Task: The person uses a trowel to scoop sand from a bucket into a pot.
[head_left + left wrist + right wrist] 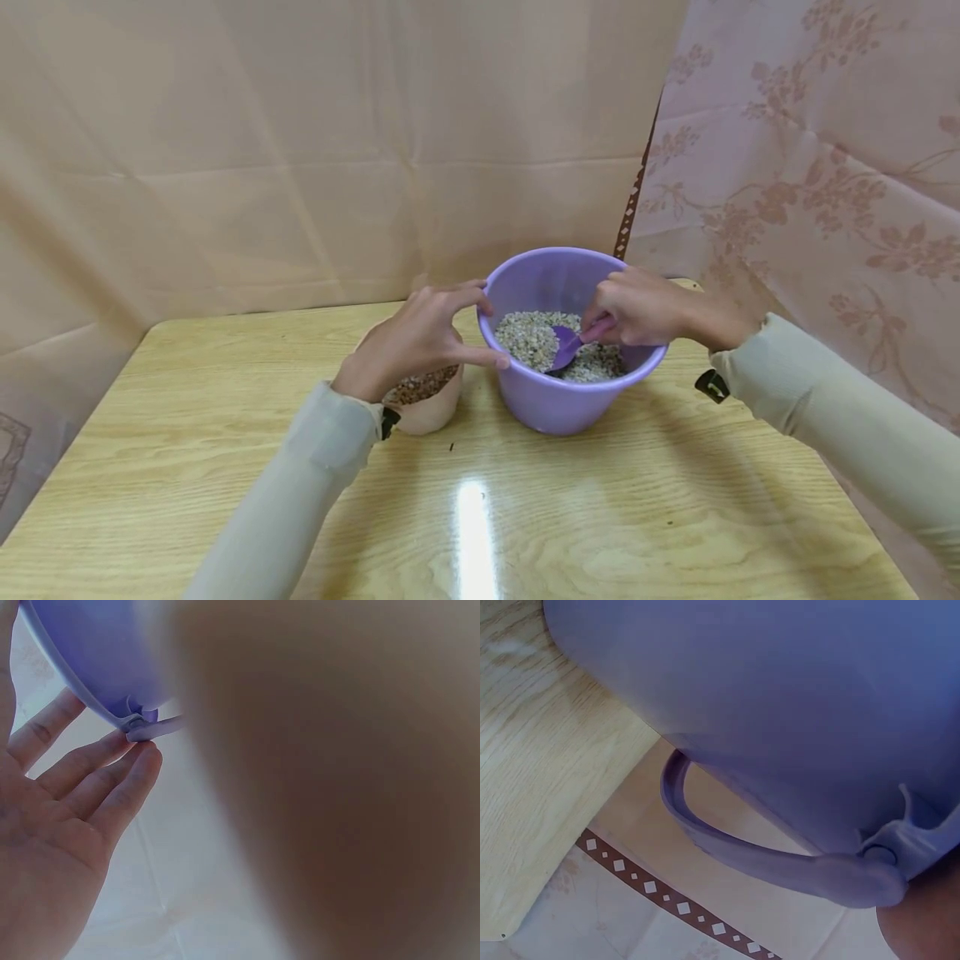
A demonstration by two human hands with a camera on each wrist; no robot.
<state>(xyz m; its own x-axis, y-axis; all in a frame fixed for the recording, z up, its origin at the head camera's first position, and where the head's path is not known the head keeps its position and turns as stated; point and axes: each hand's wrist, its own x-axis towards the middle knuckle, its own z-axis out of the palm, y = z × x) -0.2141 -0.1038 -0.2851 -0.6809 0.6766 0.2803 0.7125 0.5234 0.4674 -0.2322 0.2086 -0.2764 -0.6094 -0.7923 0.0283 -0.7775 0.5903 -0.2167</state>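
In the head view, a purple bucket [555, 408] with pale grain-like bits [528, 337] inside stands on the wooden table. My right hand [637, 307] reaches over its right rim and grips the handle of a purple scoop [566, 346], whose bowl lies in the bits. My left hand [420, 333] touches the left rim, thumb and fingers spread apart along it. The left wrist view shows fairly straight fingers [112, 784] at the rim, by the joint of the bucket's handle [154, 729]. Partly under my left hand is a beige container [438, 408] of brown bits [423, 386].
The wooden table [225, 442] has a few dark specks on it. Beige cloth [300, 150] hangs behind and flowered cloth [825, 167] hangs to the right. In the right wrist view, the bucket's curved carrying handle [742, 851] hangs past the table's edge.
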